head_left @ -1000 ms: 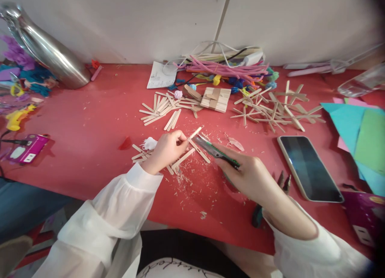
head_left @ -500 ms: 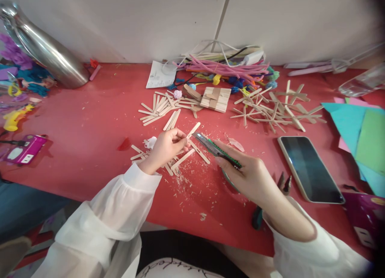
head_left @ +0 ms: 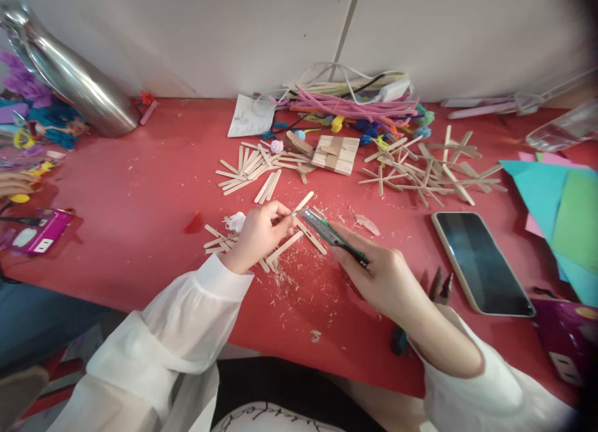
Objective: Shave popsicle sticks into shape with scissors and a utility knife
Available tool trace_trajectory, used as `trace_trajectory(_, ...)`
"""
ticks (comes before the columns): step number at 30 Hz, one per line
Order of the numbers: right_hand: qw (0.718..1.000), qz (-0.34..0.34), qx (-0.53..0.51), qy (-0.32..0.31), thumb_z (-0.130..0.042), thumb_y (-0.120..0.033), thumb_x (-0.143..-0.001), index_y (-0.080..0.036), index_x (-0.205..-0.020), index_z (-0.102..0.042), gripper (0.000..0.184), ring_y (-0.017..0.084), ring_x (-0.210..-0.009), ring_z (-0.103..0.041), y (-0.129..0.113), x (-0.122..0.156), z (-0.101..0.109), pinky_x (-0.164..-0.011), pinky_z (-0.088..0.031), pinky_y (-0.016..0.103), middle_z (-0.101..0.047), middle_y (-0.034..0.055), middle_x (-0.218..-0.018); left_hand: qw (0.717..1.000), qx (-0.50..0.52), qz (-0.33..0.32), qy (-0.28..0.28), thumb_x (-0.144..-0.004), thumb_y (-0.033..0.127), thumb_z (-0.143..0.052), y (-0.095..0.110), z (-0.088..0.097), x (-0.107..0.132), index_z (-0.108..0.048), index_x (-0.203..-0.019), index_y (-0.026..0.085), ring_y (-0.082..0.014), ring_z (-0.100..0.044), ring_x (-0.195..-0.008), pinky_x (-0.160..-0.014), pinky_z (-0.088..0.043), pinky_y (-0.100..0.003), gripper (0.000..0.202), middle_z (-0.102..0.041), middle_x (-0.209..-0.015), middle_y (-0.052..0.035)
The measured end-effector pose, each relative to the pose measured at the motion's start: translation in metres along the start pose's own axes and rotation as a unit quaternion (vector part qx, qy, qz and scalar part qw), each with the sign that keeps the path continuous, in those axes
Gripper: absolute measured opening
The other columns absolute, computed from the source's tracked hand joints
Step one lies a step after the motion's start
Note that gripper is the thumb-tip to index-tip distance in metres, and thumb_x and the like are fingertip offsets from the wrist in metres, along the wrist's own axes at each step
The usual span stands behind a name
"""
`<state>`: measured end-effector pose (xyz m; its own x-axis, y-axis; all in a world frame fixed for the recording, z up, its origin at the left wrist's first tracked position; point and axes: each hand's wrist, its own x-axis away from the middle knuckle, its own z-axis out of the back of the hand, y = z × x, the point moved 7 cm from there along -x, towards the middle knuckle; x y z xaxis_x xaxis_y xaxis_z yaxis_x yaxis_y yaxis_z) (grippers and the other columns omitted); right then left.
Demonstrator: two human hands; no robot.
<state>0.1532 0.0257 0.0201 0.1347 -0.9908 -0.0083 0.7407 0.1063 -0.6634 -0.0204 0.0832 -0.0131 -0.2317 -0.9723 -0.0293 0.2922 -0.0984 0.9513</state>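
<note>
Pinched in the fingers of my left hand (head_left: 268,230) is a wooden craft stick (head_left: 304,201), its rounded end pointing up and to the right. My right hand (head_left: 380,273) is closed around a utility knife (head_left: 334,235) with a green and black handle. The knife's blade lies at the stick, just beside my left fingertips. Below, another craft stick (head_left: 311,236) rests on the red table (head_left: 187,189) among pale wood shavings (head_left: 284,282). More loose sticks (head_left: 219,238) lie partly under my left wrist.
Behind my hands are a stick pile (head_left: 252,164), a banded stick bundle (head_left: 335,154) and pink pipe cleaners (head_left: 350,105). Joined sticks (head_left: 434,167), a phone (head_left: 483,261) and pliers (head_left: 440,287) are to the right. A steel flask (head_left: 84,71) and another person's hand (head_left: 16,183) are at left.
The knife and my right hand have shifted slightly left along the stick. Another person's hand has come into view at the left edge, over the yellow item.
</note>
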Motion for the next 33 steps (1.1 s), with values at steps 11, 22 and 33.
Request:
trace_trajectory(11,0.939,-0.154,-0.291,-0.096,-0.05,-0.044,-0.079,-0.017,-0.13,-0.049,0.057,0.006,-0.035,-0.036,0.015,0.001,-0.021,-0.031,-0.034,0.022,-0.056,-0.0022,-0.064,0.996,-0.068,-0.04,0.037,-0.084,0.028,-0.053,0.012,0.004,0.0,-0.052,-0.078,0.017,-0.0132,-0.063,-0.066,-0.063,-0.052,-0.025,0.013,-0.065,-0.07,-0.0039)
trace_trajectory(22,0.999,-0.027,0.005,0.034,-0.048,-0.035,-0.081,-0.021,-0.123,-0.058,0.046,0.008,-0.037,-0.039,0.002,0.003,0.009,-0.036,-0.034,0.021,-0.063,0.0003,-0.062,0.999,0.037,0.004,0.013,-0.084,0.031,-0.054,0.006,-0.002,-0.002,-0.054,-0.083,0.015,-0.0121,-0.063,-0.065,-0.064,-0.053,-0.026,0.016,-0.063,-0.072,-0.004)
trace_trajectory(33,0.999,0.014,0.017,0.029,-0.045,-0.032,-0.083,-0.016,-0.123,-0.058,0.045,0.012,-0.047,-0.053,-0.005,0.002,0.006,-0.04,-0.041,0.021,-0.071,0.0056,-0.077,0.984,0.152,0.092,0.0,-0.08,0.025,-0.06,0.003,-0.006,-0.001,-0.054,-0.079,0.014,-0.0098,-0.063,-0.063,-0.065,-0.056,-0.024,0.013,-0.062,-0.07,-0.0014)
